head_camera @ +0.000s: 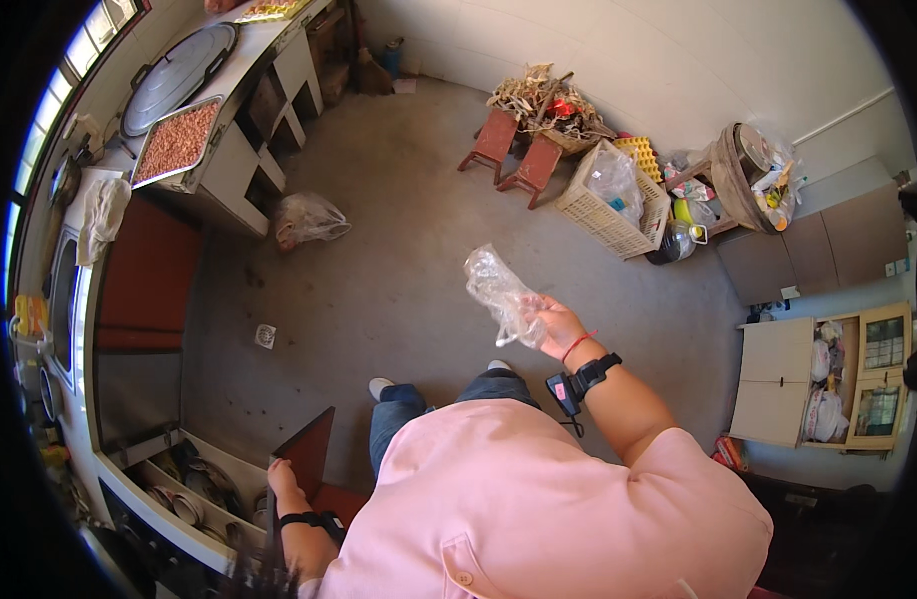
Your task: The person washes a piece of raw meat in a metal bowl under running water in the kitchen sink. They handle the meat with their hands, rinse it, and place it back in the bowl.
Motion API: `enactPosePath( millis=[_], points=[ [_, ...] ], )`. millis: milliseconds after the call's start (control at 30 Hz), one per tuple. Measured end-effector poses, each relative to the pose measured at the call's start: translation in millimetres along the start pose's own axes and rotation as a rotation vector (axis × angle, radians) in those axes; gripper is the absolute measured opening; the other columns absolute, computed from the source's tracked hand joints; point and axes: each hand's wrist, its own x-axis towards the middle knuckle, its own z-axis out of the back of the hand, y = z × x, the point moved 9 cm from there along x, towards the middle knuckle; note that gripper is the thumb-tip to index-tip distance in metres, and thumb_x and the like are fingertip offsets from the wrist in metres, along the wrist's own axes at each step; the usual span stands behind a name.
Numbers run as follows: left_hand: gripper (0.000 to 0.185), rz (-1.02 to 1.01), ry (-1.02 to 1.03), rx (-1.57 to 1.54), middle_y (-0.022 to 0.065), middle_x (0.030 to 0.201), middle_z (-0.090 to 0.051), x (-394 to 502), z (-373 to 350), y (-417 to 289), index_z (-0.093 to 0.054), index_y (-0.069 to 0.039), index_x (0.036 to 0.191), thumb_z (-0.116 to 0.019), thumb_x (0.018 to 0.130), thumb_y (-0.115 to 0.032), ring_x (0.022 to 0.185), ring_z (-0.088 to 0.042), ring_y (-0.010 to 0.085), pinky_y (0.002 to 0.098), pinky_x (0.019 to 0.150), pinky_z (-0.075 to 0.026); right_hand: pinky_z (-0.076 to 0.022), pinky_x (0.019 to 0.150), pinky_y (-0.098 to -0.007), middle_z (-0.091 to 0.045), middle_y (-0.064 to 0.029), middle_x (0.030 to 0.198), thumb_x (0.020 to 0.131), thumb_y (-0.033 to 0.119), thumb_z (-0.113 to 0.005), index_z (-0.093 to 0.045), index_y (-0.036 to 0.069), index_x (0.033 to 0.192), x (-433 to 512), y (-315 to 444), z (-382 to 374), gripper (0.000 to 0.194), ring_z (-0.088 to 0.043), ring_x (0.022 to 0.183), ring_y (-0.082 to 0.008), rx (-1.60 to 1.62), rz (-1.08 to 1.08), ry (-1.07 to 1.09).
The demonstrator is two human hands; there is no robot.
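My right hand (559, 323) holds a crumpled clear plastic bag (492, 284) out over the concrete floor. At the lower left, my left hand (282, 479) grips the edge of a dark red cabinet door (308, 449), which is swung out from the counter. Beside that hand, the open lower cabinet (237, 479) has shelves with stacked bowls (187, 509) and other dishes. Part of the left hand's grip is hidden by the door edge.
A filled plastic bag (305, 219) lies on the floor near the stove counter. A tray of peanuts (180, 138) sits on that counter near a large lidded pan (177, 78). Red stools (532, 166) and a plastic crate (608, 213) stand by the wall. A floor drain (265, 336) is at left.
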Motion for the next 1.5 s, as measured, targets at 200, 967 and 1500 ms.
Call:
enactPosePath(
  millis=[200,967,1500],
  points=[
    [0.067,-0.178,0.095,-0.201,0.013,0.13,-0.053,-25.0,7.8,-79.4,-0.032,0.001,0.145,-0.054,0.081,0.003,0.11,-0.054,0.023,0.0352,0.098,-0.043,-0.0538,0.088,-0.0419,-0.062,-0.0101,0.11,0.08,-0.01,-0.055,-0.056,0.004,0.115,-20.8,14.3,-28.9,0.037,-0.063,0.101,-0.0248,-0.13,-0.061,-0.016],
    [0.05,-0.329,0.438,0.101,0.0139,0.122,-0.061,-171.3,-256.8,-185.4,-0.058,-0.003,0.124,-0.073,0.082,-0.024,0.11,-0.059,0.0216,0.0329,0.092,-0.049,-0.0543,0.085,-0.0391,-0.064,-0.0116,0.104,0.081,-0.009,-0.054,-0.057,0.002,0.111,-0.1,68.6,-44.0,0.032,-0.064,0.094,-0.024,-0.229,-0.015,0.18],
    [0.062,-1.128,0.258,0.254,0.0211,0.136,-0.048,-313.0,-360.2,-376.9,-0.05,-0.001,0.128,-0.075,0.076,-0.024,0.124,-0.049,0.0344,0.0374,0.103,-0.041,-0.0527,0.079,-0.0355,-0.064,-0.0095,0.1,0.089,0.008,-0.056,-0.061,0.003,0.104,125.3,26.8,-203.1,0.017,-0.062,0.091,-0.0222,-0.048,-0.143,0.262]
  ],
)
